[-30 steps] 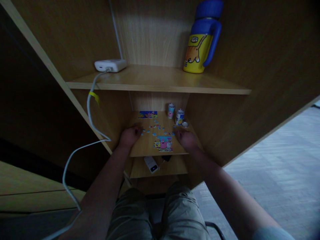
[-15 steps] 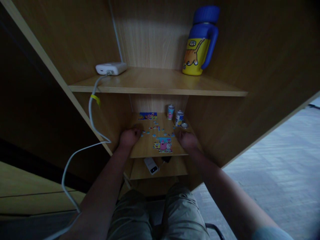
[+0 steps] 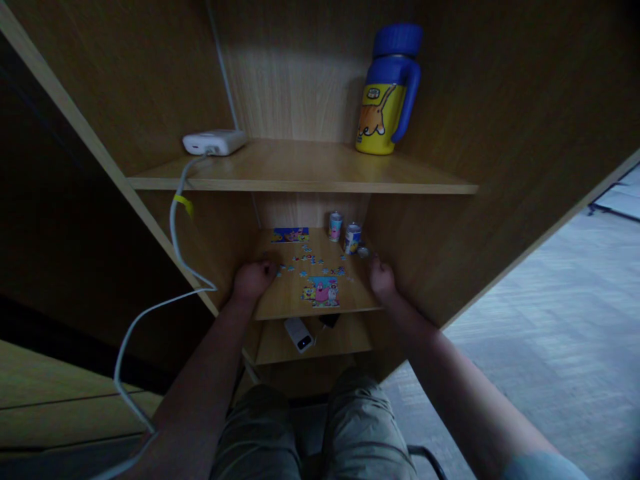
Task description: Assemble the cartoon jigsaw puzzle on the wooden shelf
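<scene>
On the middle shelf lies a partly joined cartoon jigsaw puzzle (image 3: 323,293) with pink, yellow and blue figures. Loose puzzle pieces (image 3: 306,258) are scattered behind it. My left hand (image 3: 253,279) rests at the shelf's left side with its fingers curled, close to a few loose pieces. By the right wall, my right hand (image 3: 383,277) is also closed, apart from the puzzle and a little in front of a small round lid (image 3: 363,253). Whatever either hand may hold is hidden. A printed picture card (image 3: 291,235) lies at the back left.
Two small printed cans (image 3: 335,227) (image 3: 353,239) stand at the back right. Above, the upper shelf (image 3: 300,163) bears a blue and yellow bottle (image 3: 383,100) and a white device (image 3: 215,142) with a hanging cable (image 3: 173,227). A white phone-like device (image 3: 299,334) lies below.
My right hand has moved right, away from the loose pieces and towards the right wall. My left hand stays in place on the shelf. The view has shifted slightly.
</scene>
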### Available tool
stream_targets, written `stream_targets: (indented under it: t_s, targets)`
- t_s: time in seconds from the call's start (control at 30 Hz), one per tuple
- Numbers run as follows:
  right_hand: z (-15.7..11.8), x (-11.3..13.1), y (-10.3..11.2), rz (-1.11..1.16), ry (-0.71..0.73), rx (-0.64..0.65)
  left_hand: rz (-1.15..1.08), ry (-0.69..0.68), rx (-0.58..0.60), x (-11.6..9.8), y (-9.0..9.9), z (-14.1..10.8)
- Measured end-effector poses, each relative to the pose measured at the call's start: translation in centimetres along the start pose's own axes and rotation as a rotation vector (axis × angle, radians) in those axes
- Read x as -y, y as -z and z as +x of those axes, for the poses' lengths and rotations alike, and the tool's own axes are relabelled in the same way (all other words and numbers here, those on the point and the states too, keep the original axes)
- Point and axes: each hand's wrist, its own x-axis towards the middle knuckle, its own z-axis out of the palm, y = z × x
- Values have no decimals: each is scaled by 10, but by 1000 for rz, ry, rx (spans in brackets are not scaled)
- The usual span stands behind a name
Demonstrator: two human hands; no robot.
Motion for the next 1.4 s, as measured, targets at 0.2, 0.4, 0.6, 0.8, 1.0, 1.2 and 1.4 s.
stream_targets:
  t_s: [0.2, 0.4, 0.6, 0.8, 1.0, 1.2, 1.4]
  targets:
    - [-9, 8, 1, 6, 20, 54, -8, -1, -7, -1, 3, 0]
    - [-32, 28, 1, -258, 192, 199, 2, -1, -4, -2, 6, -2]
    - [-44, 32, 3, -296, 121, 146, 4, -14, -6, -2, 6, -3]
    - [-42, 32, 4, -248, 118, 151, 15, -29, 25, -1, 6, -3]
    - [-39, 23, 1, -191, 131, 71, -12, -26, 38, -1, 5, -3]
    - [-28, 6, -2, 57, 144, 29, -20, -29, 22, -2, 6, -3]
    - [-27, 4, -2, 171, 155, 49, -50, -43, 23, 0, 5, -2]
